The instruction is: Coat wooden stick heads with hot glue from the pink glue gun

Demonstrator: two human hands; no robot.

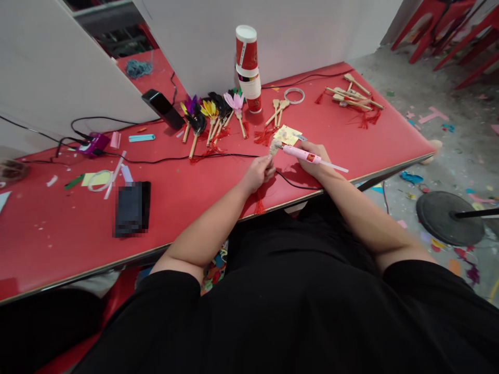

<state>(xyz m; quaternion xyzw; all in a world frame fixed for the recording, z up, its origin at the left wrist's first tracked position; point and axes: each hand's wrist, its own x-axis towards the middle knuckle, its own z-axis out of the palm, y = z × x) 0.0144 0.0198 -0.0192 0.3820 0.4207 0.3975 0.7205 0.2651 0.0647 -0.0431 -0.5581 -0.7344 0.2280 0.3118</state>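
Observation:
My left hand (259, 174) is closed around a small wooden stick. Its pale, flared head (275, 147) sticks up past my fingertips, and a red tassel (260, 202) hangs below at the table edge. A pink hot glue gun (302, 154) is gripped in my right hand (316, 156), its tip close to that head; whether they touch I cannot tell. From its back end juts a translucent glue stick (335, 167). Just beyond lies a yellow paper (287, 135) with glue blobs. Similar wooden sticks (277, 110) with red tassels rest behind it.
Several tasselled sticks (353, 96) lie at the right, near a tape roll (294, 95). Stacked paper cups (248, 67) stand by feather-topped sticks (210, 114). A black cable (230, 155) crosses the red table (187, 195). At left are a dark phone-like object (132, 209) and a purple power strip (93, 145).

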